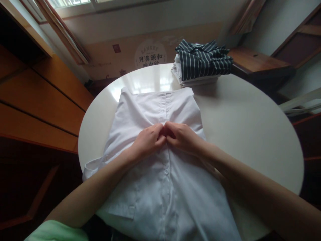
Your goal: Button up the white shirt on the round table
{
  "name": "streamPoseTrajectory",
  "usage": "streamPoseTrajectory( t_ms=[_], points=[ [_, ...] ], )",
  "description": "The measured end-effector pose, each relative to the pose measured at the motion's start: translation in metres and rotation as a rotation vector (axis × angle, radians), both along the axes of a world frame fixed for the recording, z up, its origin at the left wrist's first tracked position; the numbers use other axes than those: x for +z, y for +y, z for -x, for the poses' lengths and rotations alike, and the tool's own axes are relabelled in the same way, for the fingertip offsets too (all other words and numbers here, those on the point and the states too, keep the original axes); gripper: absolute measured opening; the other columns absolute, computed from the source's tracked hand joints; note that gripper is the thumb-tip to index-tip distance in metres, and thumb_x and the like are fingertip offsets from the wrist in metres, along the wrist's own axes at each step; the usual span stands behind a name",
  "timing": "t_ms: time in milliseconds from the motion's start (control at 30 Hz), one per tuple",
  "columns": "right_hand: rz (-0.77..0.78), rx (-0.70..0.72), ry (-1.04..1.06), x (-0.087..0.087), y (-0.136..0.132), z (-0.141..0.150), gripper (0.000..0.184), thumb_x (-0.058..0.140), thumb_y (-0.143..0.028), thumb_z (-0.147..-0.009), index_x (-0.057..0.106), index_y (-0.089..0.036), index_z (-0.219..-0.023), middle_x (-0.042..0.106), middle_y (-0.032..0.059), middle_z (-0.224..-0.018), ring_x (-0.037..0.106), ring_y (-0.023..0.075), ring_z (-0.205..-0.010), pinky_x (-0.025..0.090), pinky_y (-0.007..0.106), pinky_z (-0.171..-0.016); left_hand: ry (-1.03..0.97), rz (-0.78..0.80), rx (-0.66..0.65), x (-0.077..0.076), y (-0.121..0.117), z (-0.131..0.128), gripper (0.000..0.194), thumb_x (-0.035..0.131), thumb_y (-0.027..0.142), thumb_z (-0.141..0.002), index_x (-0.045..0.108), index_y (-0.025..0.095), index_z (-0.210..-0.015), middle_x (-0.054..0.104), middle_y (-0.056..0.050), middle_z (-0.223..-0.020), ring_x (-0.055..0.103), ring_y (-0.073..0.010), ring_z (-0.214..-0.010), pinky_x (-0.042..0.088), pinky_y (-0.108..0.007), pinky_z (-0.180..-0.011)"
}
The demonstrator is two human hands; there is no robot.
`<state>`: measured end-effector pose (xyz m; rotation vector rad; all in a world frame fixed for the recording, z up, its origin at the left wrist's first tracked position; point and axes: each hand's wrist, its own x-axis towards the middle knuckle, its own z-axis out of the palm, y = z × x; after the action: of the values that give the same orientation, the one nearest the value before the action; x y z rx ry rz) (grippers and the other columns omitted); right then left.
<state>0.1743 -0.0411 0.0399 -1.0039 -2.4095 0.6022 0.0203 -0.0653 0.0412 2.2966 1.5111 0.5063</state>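
A white button-up shirt [140, 110] lies spread over the round table, its hem toward the far side and its near part hanging toward me. The button placket runs down its middle, with one button [166, 172] showing below my hands. My left hand [149, 135] pinches the placket from the left, fingers curled. From the right, my right hand [182, 135] pinches the same spot, its fingertips touching those of the left. Whatever button lies between the fingertips is hidden.
A stack of folded clothes with a black-and-white striped shirt [203, 62] on top stands at the table's far edge. The white round table [250, 134] has wooden cabinets [37, 90] to its left and a wooden stool-like piece [260, 60] behind on the right.
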Motion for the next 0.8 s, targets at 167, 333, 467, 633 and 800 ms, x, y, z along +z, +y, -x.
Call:
streamPoseTrajectory(
  t_ms=[167,333,467,633,800],
  points=[
    [-0.057,-0.015,0.06,0.001,0.0,-0.001,0.008,0.046,-0.012,-0.069,0.042,-0.017,-0.064,0.046,-0.0032,-0.058,0.038,0.0068,-0.051,0.028,0.021,-0.051,-0.01,-0.021,-0.002,-0.001,0.001,-0.001,0.009,0.041,0.023,-0.08,0.047,0.017,-0.078,0.054,-0.002,-0.08,0.05,-0.0157,-0.076,0.042,-0.027,-0.068],
    [-0.083,-0.055,0.073,0.002,-0.001,0.0,0.007,0.046,-0.013,-0.07,0.044,-0.017,-0.064,0.045,-0.0034,-0.057,0.036,0.0069,-0.049,0.029,0.022,-0.05,-0.059,-0.178,0.064,-0.008,0.006,0.001,0.032,0.046,0.023,-0.078,0.044,0.014,-0.109,0.05,-0.009,-0.112,0.043,-0.0195,-0.107,0.035,-0.035,-0.095],
    [-0.154,-0.115,0.021,0.001,0.0,0.001,0.007,0.044,-0.013,-0.072,0.05,-0.016,-0.074,0.052,0.0025,-0.069,0.045,0.0124,-0.063,0.037,0.025,-0.059,0.045,-0.162,0.0,-0.015,0.009,0.004,0.041,0.043,0.025,-0.081,0.041,0.014,-0.12,0.043,-0.012,-0.126,0.037,-0.0211,-0.117,0.03,-0.038,-0.101],
    [-0.224,-0.182,-0.045,-0.008,0.007,0.0,0.032,0.044,-0.019,-0.076,0.052,-0.009,-0.105,0.055,0.0145,-0.108,0.044,0.0226,-0.105,0.034,0.034,-0.091,0.16,-0.161,-0.053,-0.019,0.009,0.005,0.043,0.039,0.025,-0.082,0.042,0.013,-0.123,0.044,-0.013,-0.127,0.037,-0.0222,-0.12,0.029,-0.039,-0.103],
    [-0.157,-0.201,-0.207,-0.02,0.013,-0.003,0.045,0.04,-0.028,-0.081,0.045,-0.011,-0.123,0.04,0.0132,-0.133,0.031,0.0243,-0.123,0.022,0.04,-0.102,0.185,-0.1,-0.031,-0.021,0.009,0.005,0.047,0.037,0.026,-0.083,0.035,0.017,-0.13,0.036,-0.011,-0.136,0.029,-0.0225,-0.127,0.026,-0.043,-0.104]
  ],
)
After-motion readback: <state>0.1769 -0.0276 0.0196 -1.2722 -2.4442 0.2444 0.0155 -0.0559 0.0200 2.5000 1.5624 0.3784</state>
